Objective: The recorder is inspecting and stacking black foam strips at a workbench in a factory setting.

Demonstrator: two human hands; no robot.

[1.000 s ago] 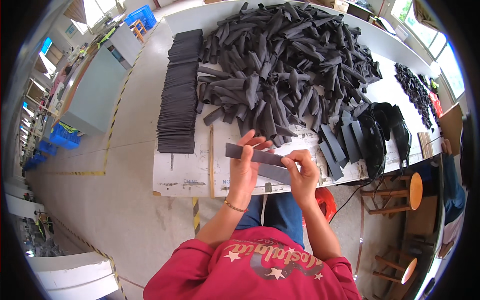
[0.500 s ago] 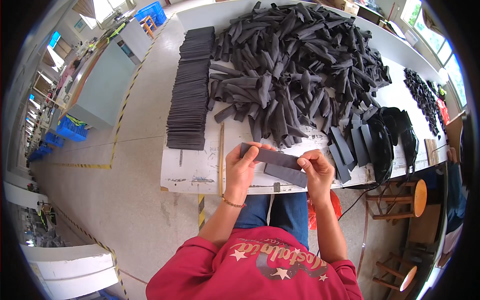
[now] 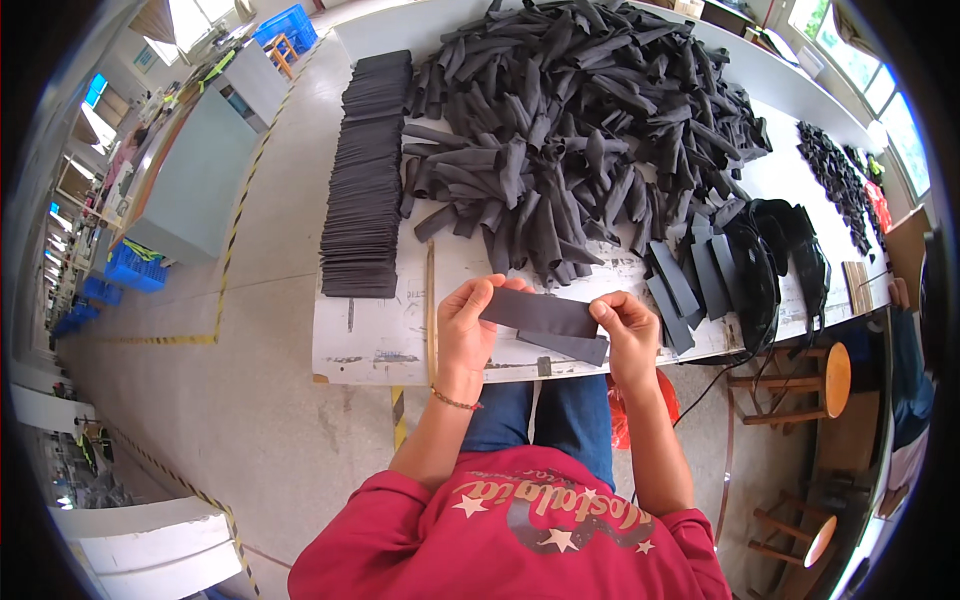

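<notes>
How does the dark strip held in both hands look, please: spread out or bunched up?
Spread out: the dark strip runs straight from the left hand to the right hand, its broad face showing.

- Left hand [image 3: 462, 328] out in front, thumb up top, fingers bent behind it, pinching!
- Right hand [image 3: 628, 340] roughly level, thumb and forefinger pinching too.
- Left forearm [image 3: 428, 442] and right forearm [image 3: 652, 440] reach forward, slanting inward, hands well short of meeting.

A flat dark grey strip [image 3: 541, 313] spans between fingers [image 3: 608, 318], partly hiding another strip [image 3: 570, 347].
</notes>
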